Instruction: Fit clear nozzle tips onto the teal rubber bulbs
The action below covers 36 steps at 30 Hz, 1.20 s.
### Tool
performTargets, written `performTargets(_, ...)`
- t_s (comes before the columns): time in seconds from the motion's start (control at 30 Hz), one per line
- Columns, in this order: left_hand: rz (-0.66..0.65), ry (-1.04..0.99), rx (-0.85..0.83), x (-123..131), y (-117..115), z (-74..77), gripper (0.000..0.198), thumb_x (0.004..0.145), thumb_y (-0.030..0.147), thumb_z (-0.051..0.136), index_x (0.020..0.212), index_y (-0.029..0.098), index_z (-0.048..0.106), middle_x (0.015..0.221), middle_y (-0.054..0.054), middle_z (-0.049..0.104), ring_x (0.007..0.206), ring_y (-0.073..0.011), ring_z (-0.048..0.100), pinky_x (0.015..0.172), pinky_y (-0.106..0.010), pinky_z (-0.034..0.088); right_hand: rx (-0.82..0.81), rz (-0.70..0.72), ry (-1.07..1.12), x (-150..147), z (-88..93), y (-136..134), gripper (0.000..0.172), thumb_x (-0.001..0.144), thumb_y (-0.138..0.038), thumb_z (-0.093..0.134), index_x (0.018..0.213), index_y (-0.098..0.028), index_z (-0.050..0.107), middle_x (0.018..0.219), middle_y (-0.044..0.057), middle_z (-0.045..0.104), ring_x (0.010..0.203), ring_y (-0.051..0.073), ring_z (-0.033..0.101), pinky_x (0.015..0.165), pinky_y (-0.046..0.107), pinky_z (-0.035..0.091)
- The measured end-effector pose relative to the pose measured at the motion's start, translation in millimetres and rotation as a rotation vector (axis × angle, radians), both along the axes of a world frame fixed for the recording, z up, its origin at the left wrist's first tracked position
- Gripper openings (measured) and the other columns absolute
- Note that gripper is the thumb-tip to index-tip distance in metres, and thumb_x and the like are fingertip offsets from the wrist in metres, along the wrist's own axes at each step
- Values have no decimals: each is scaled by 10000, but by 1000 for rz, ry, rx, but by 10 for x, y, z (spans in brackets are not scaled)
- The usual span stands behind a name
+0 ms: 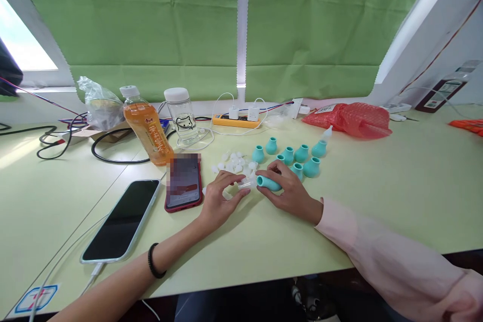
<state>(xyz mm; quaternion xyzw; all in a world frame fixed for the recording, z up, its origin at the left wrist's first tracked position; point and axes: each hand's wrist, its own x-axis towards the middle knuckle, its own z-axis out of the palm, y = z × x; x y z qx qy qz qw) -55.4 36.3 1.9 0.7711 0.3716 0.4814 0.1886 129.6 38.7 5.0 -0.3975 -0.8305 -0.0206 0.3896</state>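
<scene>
The grip of your left hand pinches a clear plastic tube-shaped piece at its three o'clock. Just beside it, your right hand pinches a turquoise hollow bulb, mouth towards nine o'clock; more turquoise bulbs stand at its one o'clock on the pale green worktop.

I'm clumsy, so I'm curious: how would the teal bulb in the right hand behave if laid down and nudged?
The teal bulb, held sideways in the right hand, would probably roll in a curve: its rounded body narrows toward its mouth. It is likely light, since that open mouth suggests it is hollow.
</scene>
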Motion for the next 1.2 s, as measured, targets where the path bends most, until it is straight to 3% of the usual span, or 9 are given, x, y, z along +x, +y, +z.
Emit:
performTargets(0.17,-44,69,36,10,-36,28,177,733,222,554,896,154,561,770,-45,569,762,-156,493,698,-292,421,-38,13,8,-2,-28,-13,205,704,-202,508,903,-185,555,908,76,497,762,155,525,620,274,441)
performTargets(0.33,-84,161,48,8,-46,18,203,756,239,528,941,157,545,804,-48,561,796,-159,487,703,-287,420,-25,90,-8,29,-68,38,161,667,-168,515,826,-170,539,701,26,584,654,141,544,565,249,412)
performTargets(0.57,-82,231,-77,9,-32,-27,217,771,279,505,954,162,506,789,-17,567,687,-118,525,636,-246,440,18,94,-79,30,-122,33,84,663,-147,491,735,-150,536,635,18,574,589,120,527,503,219,355)
performTargets(0.73,-66,269,130,13,-17,-95,179,772,220,506,931,142,519,772,-37,548,691,-119,526,609,-233,455,14,17,-177,6,-142,8,107,681,-148,463,736,-142,553,631,33,564,590,134,518,482,225,325)
performTargets(0.83,-65,328,362,15,-4,-156,170,787,154,472,951,118,497,828,-81,542,753,-145,518,627,-258,462,-100,22,-152,-6,-125,1,111,641,-114,469,708,-138,555,625,29,570,587,130,513,502,225,333)
performTargets(0.93,-99,461,522,11,-15,-170,189,798,111,438,984,96,466,808,-91,540,743,-163,489,610,-285,456,-327,99,-79,-13,-78,-10,106,598,-88,477,656,-141,547,580,-1,560,534,98,486,489,205,332)
performTargets(1.1,-163,579,623,0,-85,-76,185,794,82,435,978,62,452,781,-94,535,732,-172,463,596,-289,445,-677,207,-9,-3,43,-19,34,596,-144,524,625,-139,540,553,-26,506,523,81,441,455,185,317)
performTargets(1.2,-196,590,666,-3,-114,-28,190,788,71,441,976,49,454,779,-98,534,753,-182,462,613,-292,447,-831,225,4,12,100,-5,114,569,-202,590,651,-142,539,582,-31,489,552,86,439,473,186,335)
